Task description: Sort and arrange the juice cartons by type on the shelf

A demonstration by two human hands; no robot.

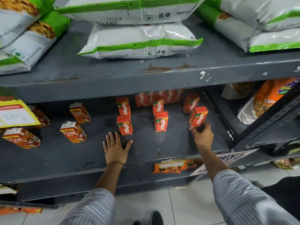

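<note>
We reach into a grey metal shelf (pixel 162 143) where small orange juice cartons stand in loose groups. Our right hand (pixel 203 137) closes thumb and fingers around the base of a Maaza carton (pixel 198 116) at the right end of the shelf; the carton stands upright, tipped slightly to the right, its long axis vertical and the brand name running up its face. Our left hand (pixel 116 147) lies flat on the bare shelf, fingers spread, holding nothing, just in front of another upright Maaza carton (pixel 124 125). Behind that one stands a second (pixel 123 106), and two more (pixel 161 121) (pixel 157 107) form a middle column, with a further carton (pixel 191 103) behind the one we grip. A packed row of Maaza cartons (pixel 159 98) lines the back, under the edge of the upper shelf (pixel 113 65).

To the left, the cartons marked "Real" stand apart: two (pixel 73 132) (pixel 80 113) upright but leaning, one (pixel 21 138) appearing to lie on its side at the far left. A yellow price tag (pixel 16 115) reads what looks like "280". Green-and-white snack bags (pixel 139 41) lie flat on the upper shelf; an orange bag (pixel 267 98) at right shows "Tikha". A label on the shelf's front lip (pixel 172 161) reads "SUPER MARKET".
</note>
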